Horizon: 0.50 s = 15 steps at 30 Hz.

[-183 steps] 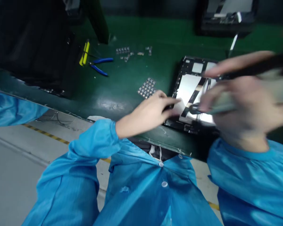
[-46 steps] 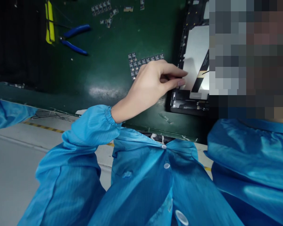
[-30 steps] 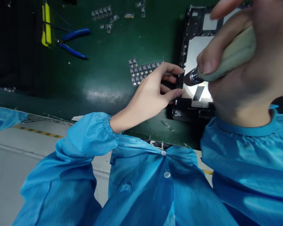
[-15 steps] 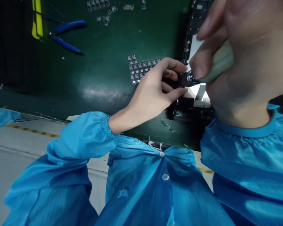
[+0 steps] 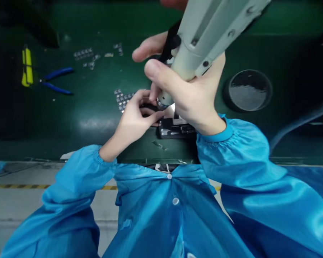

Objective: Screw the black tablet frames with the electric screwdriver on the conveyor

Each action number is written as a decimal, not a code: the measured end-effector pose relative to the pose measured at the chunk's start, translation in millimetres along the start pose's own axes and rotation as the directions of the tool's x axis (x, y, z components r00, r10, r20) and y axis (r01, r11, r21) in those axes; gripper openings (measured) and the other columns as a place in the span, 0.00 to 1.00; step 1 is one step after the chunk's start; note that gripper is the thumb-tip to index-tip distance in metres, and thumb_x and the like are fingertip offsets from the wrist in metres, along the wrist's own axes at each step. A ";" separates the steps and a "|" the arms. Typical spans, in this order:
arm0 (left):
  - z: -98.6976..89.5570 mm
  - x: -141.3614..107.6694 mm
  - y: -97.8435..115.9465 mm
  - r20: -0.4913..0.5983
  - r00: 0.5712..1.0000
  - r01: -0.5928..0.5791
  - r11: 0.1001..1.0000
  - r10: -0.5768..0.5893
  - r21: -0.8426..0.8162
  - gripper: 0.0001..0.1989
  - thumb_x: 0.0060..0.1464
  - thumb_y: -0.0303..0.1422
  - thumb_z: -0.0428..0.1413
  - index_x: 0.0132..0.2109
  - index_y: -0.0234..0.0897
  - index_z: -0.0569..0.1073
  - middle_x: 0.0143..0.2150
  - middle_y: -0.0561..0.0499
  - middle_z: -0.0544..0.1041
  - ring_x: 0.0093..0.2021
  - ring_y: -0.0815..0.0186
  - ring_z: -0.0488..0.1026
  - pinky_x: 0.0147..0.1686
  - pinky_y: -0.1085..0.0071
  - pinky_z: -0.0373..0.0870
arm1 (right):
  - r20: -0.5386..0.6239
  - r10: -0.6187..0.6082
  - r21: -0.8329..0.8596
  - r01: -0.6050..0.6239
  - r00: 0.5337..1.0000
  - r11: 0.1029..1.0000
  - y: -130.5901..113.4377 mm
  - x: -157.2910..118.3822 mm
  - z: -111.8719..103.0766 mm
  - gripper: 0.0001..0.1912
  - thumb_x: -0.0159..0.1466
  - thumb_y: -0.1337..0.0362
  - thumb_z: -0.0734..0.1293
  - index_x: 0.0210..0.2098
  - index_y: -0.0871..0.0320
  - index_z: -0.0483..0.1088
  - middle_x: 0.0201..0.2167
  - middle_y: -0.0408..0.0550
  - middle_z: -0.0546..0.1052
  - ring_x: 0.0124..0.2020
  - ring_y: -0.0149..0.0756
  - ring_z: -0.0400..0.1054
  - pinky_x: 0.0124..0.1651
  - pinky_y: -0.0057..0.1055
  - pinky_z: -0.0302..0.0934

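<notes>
Grey-beige electric screwdriver [image 5: 204, 32] is gripped by right hand [image 5: 193, 96], tip down on black device frame [image 5: 174, 129]; left hand [image 5: 134, 118] is pinched, probably on frame edge.

Dim overall; overhead glare on the green bench [image 5: 97, 123]; edges bend wide-angle; near tool [image 5: 204, 32] and far corners blurred

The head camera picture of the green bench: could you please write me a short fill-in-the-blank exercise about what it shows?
1. The right hand grips a pale electric ____.
2. The left hand rests at the edge of the dark device frame, which lies on the ____ bench.
3. The pliers at far left have ____ handles.
4. The round dish lies to the ____ of the right hand.

Missing words: screwdriver; green; blue; right
</notes>
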<state>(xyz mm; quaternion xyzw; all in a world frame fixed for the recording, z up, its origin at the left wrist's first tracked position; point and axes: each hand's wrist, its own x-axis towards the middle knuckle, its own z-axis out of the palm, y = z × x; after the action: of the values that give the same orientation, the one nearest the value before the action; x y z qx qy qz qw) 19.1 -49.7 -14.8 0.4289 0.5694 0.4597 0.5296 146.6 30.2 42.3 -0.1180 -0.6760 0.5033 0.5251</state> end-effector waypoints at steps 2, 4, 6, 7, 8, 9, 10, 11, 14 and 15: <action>-4.4 -0.8 4.9 0.003 1.000 0.023 1.000 -0.023 0.018 0.24 0.54 0.28 0.71 0.54 0.41 0.72 0.50 0.49 0.76 0.38 0.67 0.82 0.33 0.72 0.88 | -0.107 -0.075 0.017 0.077 0.991 0.997 -8.9 -1.0 -23.1 0.13 0.72 0.62 0.70 0.49 0.65 0.70 0.49 0.43 0.78 0.41 0.18 0.75 0.39 0.22 0.76; -7.7 0.3 11.9 0.016 0.999 0.039 0.997 -0.041 0.069 0.24 0.54 0.29 0.72 0.55 0.41 0.74 0.52 0.49 0.74 0.38 0.68 0.81 0.33 0.72 0.89 | -0.263 -0.083 -0.099 0.059 0.961 0.993 -17.2 -7.4 -59.1 0.07 0.73 0.64 0.68 0.44 0.64 0.69 0.45 0.43 0.77 0.29 0.16 0.67 0.25 0.23 0.60; -10.0 3.8 21.1 0.055 0.996 0.060 0.988 -0.068 0.139 0.23 0.55 0.29 0.72 0.55 0.41 0.76 0.53 0.48 0.73 0.37 0.68 0.81 0.34 0.70 0.90 | -0.330 -0.124 -0.232 0.047 0.936 0.972 -19.5 -16.7 -104.3 0.12 0.72 0.64 0.70 0.49 0.60 0.63 0.44 0.45 0.75 0.29 0.18 0.67 0.25 0.25 0.59; -10.9 6.4 26.3 0.077 0.993 0.076 0.981 -0.090 0.177 0.23 0.56 0.29 0.72 0.56 0.40 0.77 0.54 0.47 0.72 0.37 0.68 0.81 0.34 0.69 0.91 | -0.402 -0.150 -0.263 0.042 0.903 0.964 -17.7 -21.3 -127.6 0.19 0.70 0.62 0.73 0.49 0.56 0.57 0.43 0.44 0.75 0.30 0.21 0.69 0.25 0.25 0.58; -11.7 9.4 31.6 0.097 0.989 0.093 0.972 -0.116 0.218 0.24 0.56 0.29 0.71 0.58 0.40 0.77 0.54 0.47 0.72 0.36 0.68 0.82 0.35 0.67 0.91 | -0.420 -0.228 -0.274 0.117 0.878 0.955 -14.0 -25.5 -149.2 0.24 0.68 0.63 0.75 0.49 0.55 0.55 0.41 0.43 0.75 0.30 0.22 0.70 0.22 0.24 0.53; -12.5 12.4 36.7 0.113 0.983 0.109 0.959 -0.142 0.260 0.25 0.56 0.29 0.71 0.59 0.40 0.78 0.54 0.46 0.71 0.35 0.67 0.83 0.35 0.67 0.92 | -0.431 -0.228 -0.286 0.107 0.873 0.952 -9.1 -28.9 -167.7 0.24 0.68 0.62 0.75 0.50 0.56 0.55 0.39 0.44 0.74 0.30 0.23 0.69 0.22 0.25 0.51; -13.3 15.2 41.4 0.126 0.978 0.122 0.946 -0.166 0.299 0.26 0.55 0.29 0.72 0.60 0.41 0.79 0.54 0.46 0.71 0.34 0.67 0.83 0.36 0.66 0.92 | -0.422 -0.245 -0.283 0.130 0.873 0.950 -3.5 -31.7 -182.2 0.24 0.68 0.62 0.75 0.50 0.57 0.56 0.36 0.43 0.72 0.28 0.23 0.68 0.22 0.25 0.48; -14.0 17.6 45.2 0.134 0.974 0.131 0.934 -0.184 0.333 0.27 0.55 0.29 0.72 0.61 0.41 0.79 0.53 0.46 0.71 0.34 0.67 0.83 0.36 0.66 0.92 | -0.404 -0.248 -0.279 0.140 0.880 0.950 2.2 -33.6 -192.2 0.22 0.69 0.62 0.74 0.50 0.59 0.57 0.35 0.43 0.71 0.26 0.23 0.66 0.22 0.26 0.46; -15.6 20.3 50.6 0.151 0.967 0.137 0.922 -0.203 0.361 0.30 0.55 0.30 0.73 0.64 0.43 0.79 0.55 0.46 0.72 0.35 0.65 0.84 0.37 0.64 0.93 | -0.389 -0.269 -0.286 0.162 0.881 0.944 15.8 -35.5 -200.0 0.18 0.70 0.62 0.72 0.51 0.58 0.61 0.33 0.41 0.69 0.22 0.19 0.59 0.22 0.27 0.43; -16.1 19.9 50.5 0.151 0.968 0.139 0.929 -0.201 0.344 0.30 0.55 0.30 0.73 0.64 0.44 0.79 0.56 0.46 0.72 0.36 0.64 0.85 0.37 0.63 0.93 | -0.382 -0.276 -0.287 0.171 0.882 0.942 18.4 -35.3 -198.5 0.17 0.70 0.61 0.72 0.51 0.57 0.62 0.33 0.41 0.69 0.22 0.18 0.59 0.22 0.27 0.44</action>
<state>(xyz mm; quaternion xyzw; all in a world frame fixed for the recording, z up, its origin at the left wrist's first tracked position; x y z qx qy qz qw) 1.7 -20.8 30.7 0.5012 0.6221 0.2684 0.5382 319.1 125.0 -4.9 -0.2075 -0.6141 0.3145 0.6935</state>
